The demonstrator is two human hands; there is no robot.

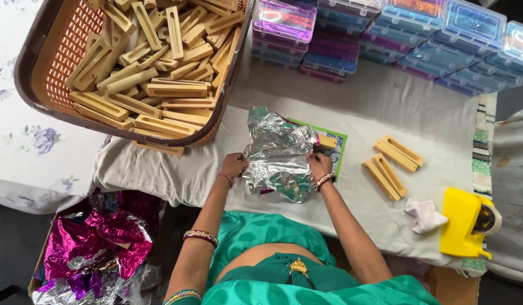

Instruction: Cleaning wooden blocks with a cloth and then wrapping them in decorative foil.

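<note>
Seen from the head camera, both hands pinch a crumpled silver foil sheet (pixel 278 153) lying near the table's (pixel 386 101) front edge: the left hand (pixel 234 166) closed on its left side, the right hand (pixel 319 165) closed on its right. A brown basket (pixel 33 62) of wooden blocks overhangs the far left corner; two wooden pieces (pixel 392 164) and a yellow tape dispenser (pixel 465 223) lie rightward.

A cloth-covered table (pixel 386 101) bears a basket (pixel 35 85), plastic boxes (pixel 419 34), wooden pieces (pixel 391 164) and a tape dispenser (pixel 465 223).
</note>
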